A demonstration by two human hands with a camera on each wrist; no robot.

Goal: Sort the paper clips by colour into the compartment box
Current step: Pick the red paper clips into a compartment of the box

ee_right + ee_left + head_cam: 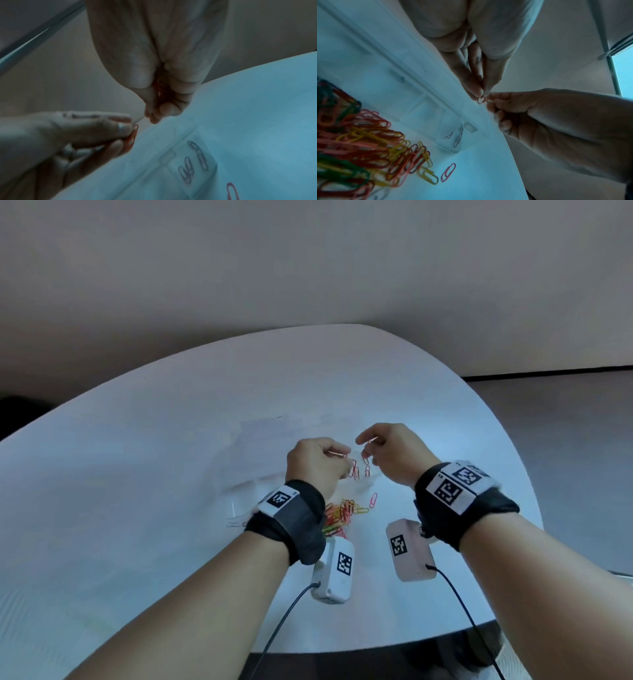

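Two hands meet above the clear compartment box [356, 477], fingertips nearly touching. The left hand [313, 465] pinches a red paper clip [337, 454] between thumb and forefinger; in the left wrist view the clip [482, 99] sticks out just past those fingertips, right beside the right hand's forefinger tip. The right hand [390, 455] has its fingers curled and grips several red clips [160, 88] bunched in the palm, while another red clip [371, 442] shows at its thumb and forefinger. Whether both hands hold the same clip at the meeting point cannot be told.

Directly under the hands, a few red clips [358, 470] lie inside one compartment of the box. In the right wrist view they [193, 162] appear through the translucent wall, lying side by side and end to end.

Nearer the person, just beside the box, a mixed pile of clips [342, 513], red, yellow, orange and green, lies on the white table [137, 474]. One pink clip [373, 499] lies apart from the pile to its right. Left of the left wrist a pale clip [234, 524] lies on the table by itself.
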